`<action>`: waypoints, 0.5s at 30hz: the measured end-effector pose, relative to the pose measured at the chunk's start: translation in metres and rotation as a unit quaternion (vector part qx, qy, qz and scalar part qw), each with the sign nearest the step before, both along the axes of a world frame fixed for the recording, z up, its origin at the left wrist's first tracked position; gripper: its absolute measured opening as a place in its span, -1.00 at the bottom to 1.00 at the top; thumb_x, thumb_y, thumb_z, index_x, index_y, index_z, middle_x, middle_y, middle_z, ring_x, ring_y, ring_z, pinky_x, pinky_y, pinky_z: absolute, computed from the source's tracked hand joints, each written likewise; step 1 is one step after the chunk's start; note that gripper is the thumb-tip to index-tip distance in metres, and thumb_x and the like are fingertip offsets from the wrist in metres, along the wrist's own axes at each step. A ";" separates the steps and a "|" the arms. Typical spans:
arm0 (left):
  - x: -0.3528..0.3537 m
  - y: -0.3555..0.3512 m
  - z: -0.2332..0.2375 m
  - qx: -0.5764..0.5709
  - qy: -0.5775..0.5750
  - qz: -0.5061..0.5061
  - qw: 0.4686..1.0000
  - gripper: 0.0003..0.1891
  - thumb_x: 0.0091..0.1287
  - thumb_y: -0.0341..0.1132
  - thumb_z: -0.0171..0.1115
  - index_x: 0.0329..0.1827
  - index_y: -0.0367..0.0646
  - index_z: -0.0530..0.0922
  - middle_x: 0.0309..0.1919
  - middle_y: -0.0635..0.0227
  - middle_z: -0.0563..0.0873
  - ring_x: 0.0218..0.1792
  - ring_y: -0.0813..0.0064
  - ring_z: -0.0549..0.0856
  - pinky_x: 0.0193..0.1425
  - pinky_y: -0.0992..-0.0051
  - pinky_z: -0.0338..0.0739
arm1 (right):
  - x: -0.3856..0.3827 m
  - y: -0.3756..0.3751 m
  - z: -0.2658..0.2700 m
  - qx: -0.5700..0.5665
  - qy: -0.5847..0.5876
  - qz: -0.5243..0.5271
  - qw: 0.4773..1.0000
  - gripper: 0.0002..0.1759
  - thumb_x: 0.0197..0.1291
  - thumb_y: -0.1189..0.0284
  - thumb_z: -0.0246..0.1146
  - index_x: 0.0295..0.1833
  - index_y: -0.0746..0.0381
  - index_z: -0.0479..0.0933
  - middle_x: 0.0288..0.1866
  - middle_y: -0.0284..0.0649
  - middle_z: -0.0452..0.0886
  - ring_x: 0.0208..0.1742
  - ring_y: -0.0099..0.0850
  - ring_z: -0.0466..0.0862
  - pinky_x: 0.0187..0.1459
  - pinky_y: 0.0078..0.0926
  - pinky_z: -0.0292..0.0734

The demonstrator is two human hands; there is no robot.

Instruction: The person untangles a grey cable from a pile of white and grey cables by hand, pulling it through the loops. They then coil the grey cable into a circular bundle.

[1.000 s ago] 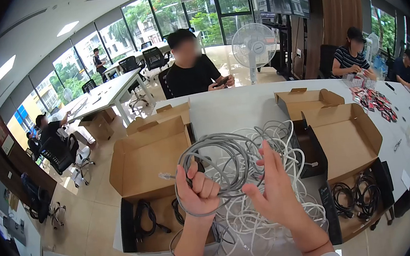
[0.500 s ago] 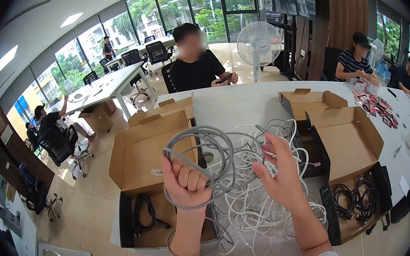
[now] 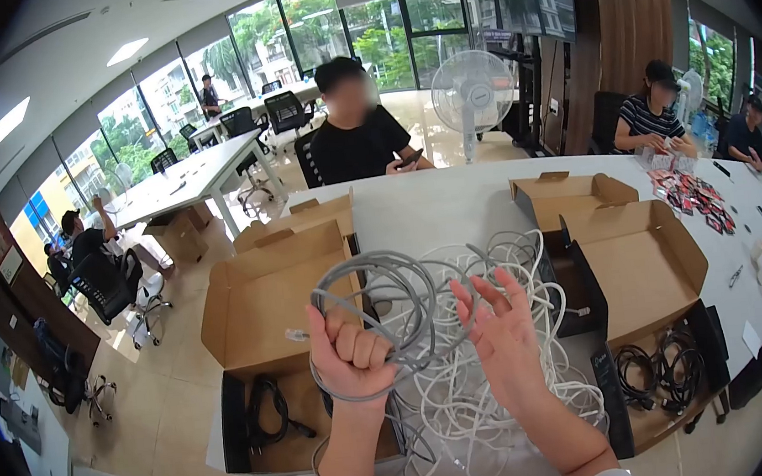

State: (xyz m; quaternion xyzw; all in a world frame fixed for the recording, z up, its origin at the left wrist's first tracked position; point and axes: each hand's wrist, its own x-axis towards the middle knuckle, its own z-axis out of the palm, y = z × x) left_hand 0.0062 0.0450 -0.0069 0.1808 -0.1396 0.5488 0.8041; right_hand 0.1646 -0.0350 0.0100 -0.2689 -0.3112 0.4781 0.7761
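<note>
My left hand (image 3: 351,351) is closed in a fist around a coil of grey network cable (image 3: 417,280), whose loops stand up above the knuckles. A clear plug (image 3: 297,335) on a cable end sticks out left of that hand. Part of the grey cable hangs down past my left wrist. To the right of the coil, my right hand (image 3: 506,345) is raised with its fingers apart and slightly bent, fingertips close to the coil's outer strands. Beneath and behind both hands lies a tangled heap of white cables (image 3: 470,404) on the white table.
Open cardboard boxes flank the heap: the left box (image 3: 281,293) holds a black power cord (image 3: 269,412), the right box (image 3: 639,254) several coiled black cords (image 3: 660,372). A person (image 3: 357,135) sits opposite near a fan (image 3: 475,96). Red packets (image 3: 694,199) lie farther right.
My right hand has moved left toward the grey coil, its fingers bending a little. My left hand keeps its grip. The view has shifted slightly, and the person opposite holds their phone differently.
</note>
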 end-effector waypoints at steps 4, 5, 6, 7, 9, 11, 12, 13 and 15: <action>-0.007 0.002 0.004 0.015 -0.027 0.010 0.999 -0.54 0.53 0.03 -0.29 -0.57 0.07 0.09 -0.84 0.59 -0.01 -0.82 0.65 -0.06 -0.73 0.56 -0.16 | 0.001 -0.002 -0.003 -0.012 0.012 0.030 0.999 -0.29 0.27 0.61 0.09 0.44 0.26 -0.13 0.18 -0.19 0.22 0.33 -0.34 0.33 0.27 -0.48 0.29; -0.009 0.001 0.004 0.016 -0.025 0.016 0.999 -0.54 0.53 0.03 -0.30 -0.57 0.06 0.09 -0.84 0.59 -0.01 -0.82 0.65 -0.06 -0.73 0.56 -0.16 | 0.004 -0.005 -0.002 -0.023 0.009 0.055 0.998 -0.30 0.28 0.60 0.09 0.44 0.27 -0.10 0.17 -0.20 0.23 0.31 -0.35 0.34 0.26 -0.48 0.29; -0.009 0.001 0.005 0.018 -0.025 0.021 0.999 -0.54 0.53 0.03 -0.30 -0.57 0.06 0.08 -0.84 0.59 -0.01 -0.82 0.65 -0.06 -0.73 0.56 -0.16 | 0.008 -0.006 -0.002 -0.032 0.006 0.080 0.996 -0.31 0.28 0.58 0.09 0.44 0.28 -0.07 0.16 -0.22 0.25 0.28 -0.37 0.36 0.26 -0.48 0.29; -0.009 0.001 0.006 0.020 -0.024 0.025 0.999 -0.54 0.53 0.03 -0.30 -0.57 0.06 0.08 -0.84 0.59 -0.01 -0.82 0.65 -0.06 -0.73 0.55 -0.15 | 0.013 -0.005 -0.004 -0.048 -0.030 0.117 0.992 -0.37 0.29 0.55 0.11 0.41 0.28 0.01 0.15 -0.22 0.29 0.23 -0.37 0.38 0.21 -0.49 0.31; -0.007 0.001 0.004 0.014 -0.016 0.020 1.000 -0.54 0.53 0.04 -0.30 -0.57 0.07 0.08 -0.85 0.60 -0.01 -0.83 0.65 -0.07 -0.73 0.56 -0.16 | 0.020 -0.002 -0.006 -0.079 -0.103 0.188 0.974 -0.46 0.29 0.47 0.13 0.35 0.29 0.18 0.13 -0.22 0.35 0.13 -0.39 0.44 0.13 -0.50 0.35; -0.002 0.000 0.003 0.009 0.010 0.007 1.000 -0.55 0.52 0.04 -0.30 -0.57 0.07 0.09 -0.85 0.61 -0.02 -0.84 0.65 -0.07 -0.73 0.56 -0.16 | 0.015 -0.006 -0.004 -0.075 -0.131 0.206 0.967 -0.44 0.30 0.39 0.15 0.35 0.31 0.19 0.09 -0.27 0.38 0.09 -0.45 0.44 0.10 -0.54 0.33; 0.001 -0.004 0.001 0.005 0.033 -0.001 0.999 -0.55 0.52 0.04 -0.30 -0.57 0.08 0.09 -0.86 0.61 -0.02 -0.84 0.65 -0.07 -0.72 0.56 -0.15 | 0.012 -0.009 -0.004 -0.073 -0.145 0.213 0.963 -0.43 0.31 0.36 0.16 0.35 0.32 0.19 0.07 -0.29 0.40 0.07 -0.48 0.43 0.09 -0.55 0.32; 0.006 -0.006 0.000 0.003 0.055 -0.009 0.998 -0.55 0.52 0.04 -0.30 -0.57 0.08 0.09 -0.86 0.62 -0.02 -0.84 0.65 -0.07 -0.72 0.56 -0.15 | 0.010 -0.008 -0.005 -0.048 -0.164 0.182 0.968 -0.39 0.29 0.33 0.19 0.36 0.33 0.18 0.07 -0.30 0.40 0.09 -0.49 0.42 0.10 -0.55 0.32; 0.017 -0.012 -0.003 -0.022 0.104 -0.029 0.994 -0.55 0.53 0.02 -0.30 -0.58 0.08 0.09 -0.86 0.62 -0.03 -0.84 0.66 -0.08 -0.72 0.56 -0.16 | 0.008 -0.009 -0.010 -0.004 -0.199 0.119 0.973 -0.31 0.26 0.26 0.24 0.37 0.35 0.15 0.06 -0.33 0.42 0.11 -0.52 0.41 0.11 -0.53 0.31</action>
